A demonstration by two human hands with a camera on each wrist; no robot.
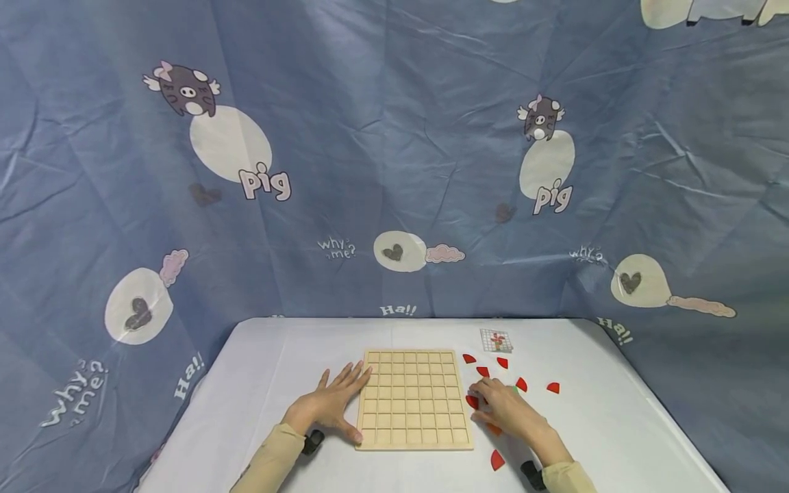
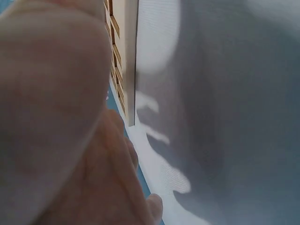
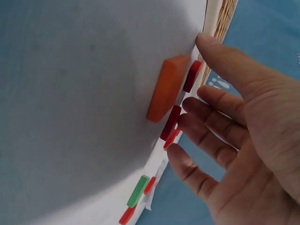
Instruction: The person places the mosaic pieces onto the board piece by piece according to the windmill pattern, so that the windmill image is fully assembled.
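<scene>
A pale wooden board (image 1: pixel 413 400) with a grid of square recesses lies on the table. My left hand (image 1: pixel 333 400) spreads its fingers along the board's left side, thumb and fingertips at its edge. To the right of the board, my right hand (image 1: pixel 507 407) is low over scattered flat pieces, its fingers slightly bent. In the right wrist view nothing sits between those fingers; an orange piece (image 3: pixel 168 89) and a red piece (image 3: pixel 192 76) lie close by. A green piece (image 3: pixel 138 191) is farther off. Part of the red piece (image 1: pixel 472 402) near the fingertips is hidden in the head view.
More red fan-shaped pieces surround the right hand, one (image 1: pixel 497 460) nearer the front and another (image 1: pixel 553 387) out to the right. A small card (image 1: pixel 496 340) with a grid and a red flower-like figure lies at the back. Patterned blue cloth (image 1: pixel 394 171) hangs behind the white table (image 1: pixel 616 424).
</scene>
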